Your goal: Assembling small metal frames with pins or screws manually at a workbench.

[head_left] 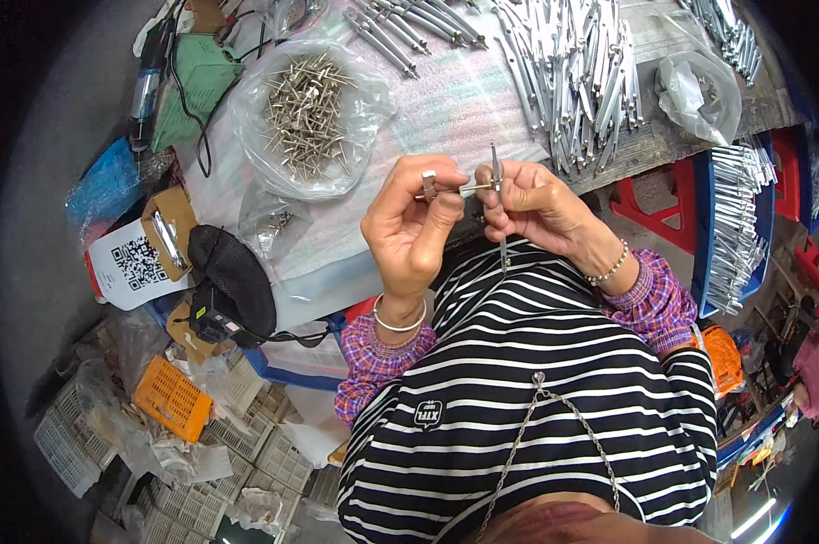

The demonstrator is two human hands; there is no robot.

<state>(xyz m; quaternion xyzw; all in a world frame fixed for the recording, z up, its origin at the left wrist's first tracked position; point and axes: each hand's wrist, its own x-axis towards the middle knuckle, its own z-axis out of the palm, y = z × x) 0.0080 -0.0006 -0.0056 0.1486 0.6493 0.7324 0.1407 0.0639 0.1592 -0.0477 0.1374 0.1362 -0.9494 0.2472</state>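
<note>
A slim grey metal bar (pixel 495 161) stands nearly upright in the picture, pinched between the thumb and fingers of my right hand (pixel 547 210). Close beside it, my left hand (pixel 411 222) grips a small shiny metal pin (pixel 473 189) between thumb and fingertips. The pin's far end meets the bar near its middle; I cannot tell whether it passes through. A clear plastic bag (pixel 364 100) lies beyond my left hand, holding a heap of headed metal pins (pixel 308 113). Many silver metal bars (pixel 577 77) are piled at the far right of the work surface.
More grey bars (pixel 414 23) lie at the back. Another plastic bag (pixel 698 95) is at the back right, above a blue bin (pixel 738 227) full of silver parts. A black pouch (pixel 233 281), a cardboard box (pixel 169 231) and a power screwdriver (pixel 145 95) occupy the left side.
</note>
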